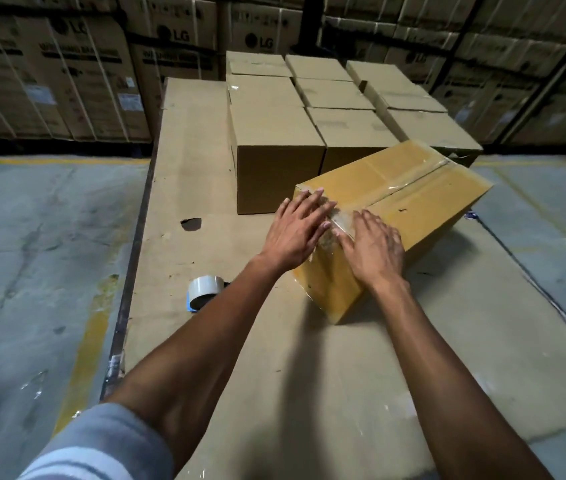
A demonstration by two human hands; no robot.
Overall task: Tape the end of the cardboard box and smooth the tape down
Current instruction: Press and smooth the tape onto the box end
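- My left hand (293,233) and right hand (375,249) lie flat on the box (413,202), fingers either side of the tape strip (338,221).
- Tape roll (203,292) sits left, nearer me.
- Stacked boxes (309,133) beyond my fingertips.

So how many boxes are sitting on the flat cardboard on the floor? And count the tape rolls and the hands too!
plain brown boxes in the block, counting the tops that show: 9
yellowish box being taped: 1
tape roll: 1
Hands, the left hand and the right hand, both flat on the yellowish box: 2
Total: 13
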